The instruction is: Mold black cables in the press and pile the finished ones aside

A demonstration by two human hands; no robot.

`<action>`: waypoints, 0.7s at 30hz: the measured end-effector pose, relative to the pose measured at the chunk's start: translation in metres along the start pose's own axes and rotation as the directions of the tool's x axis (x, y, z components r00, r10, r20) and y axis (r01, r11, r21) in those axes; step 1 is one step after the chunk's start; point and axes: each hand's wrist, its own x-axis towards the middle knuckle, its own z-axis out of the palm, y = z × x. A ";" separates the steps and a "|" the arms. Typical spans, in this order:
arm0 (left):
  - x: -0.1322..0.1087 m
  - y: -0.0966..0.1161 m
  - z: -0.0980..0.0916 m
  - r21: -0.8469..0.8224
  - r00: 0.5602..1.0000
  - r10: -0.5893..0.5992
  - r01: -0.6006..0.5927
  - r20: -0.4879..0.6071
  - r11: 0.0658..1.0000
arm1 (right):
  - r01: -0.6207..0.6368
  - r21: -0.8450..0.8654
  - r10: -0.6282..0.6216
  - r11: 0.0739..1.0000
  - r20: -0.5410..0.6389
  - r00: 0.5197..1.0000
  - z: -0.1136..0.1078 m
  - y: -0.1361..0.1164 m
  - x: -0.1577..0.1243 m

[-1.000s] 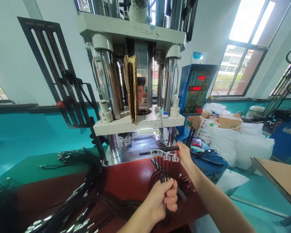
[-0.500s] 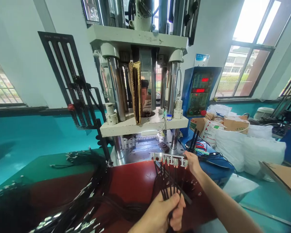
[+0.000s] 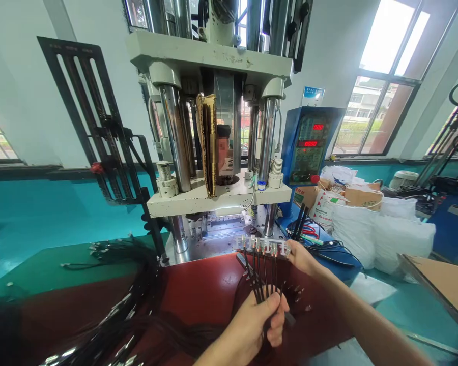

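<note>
One white connector strip (image 3: 261,247) is held at the same slight tilt as before, pinched at its end by the right hand (image 3: 303,258) | long axis crosswise, black cables (image 3: 260,277) pointing downward | cables clasped by the left hand (image 3: 257,320), fingers curled | held over the red bench (image 3: 202,284)

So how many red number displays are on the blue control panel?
2: the upper red display and the lower red display, both on the blue control panel.
</note>
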 end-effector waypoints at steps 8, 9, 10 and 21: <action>0.004 -0.005 0.009 0.108 0.994 -0.095 0.099 -0.045 0.989 | -0.004 0.137 -0.049 0.991 0.382 0.923 -0.035 -0.094 -0.013; 0.003 -0.005 0.010 0.111 0.993 -0.098 0.104 -0.061 0.988 | 0.015 0.107 -0.053 0.994 0.360 0.932 -0.037 -0.099 -0.015; 0.003 -0.005 0.011 0.110 0.993 -0.095 0.103 -0.074 0.989 | 0.040 0.084 -0.063 0.996 0.291 0.955 -0.039 -0.102 -0.016; -0.005 -0.007 0.003 0.060 0.996 -0.088 0.086 0.035 0.995 | -0.065 -0.315 -0.073 0.947 -0.407 0.910 -0.130 -0.029 -0.092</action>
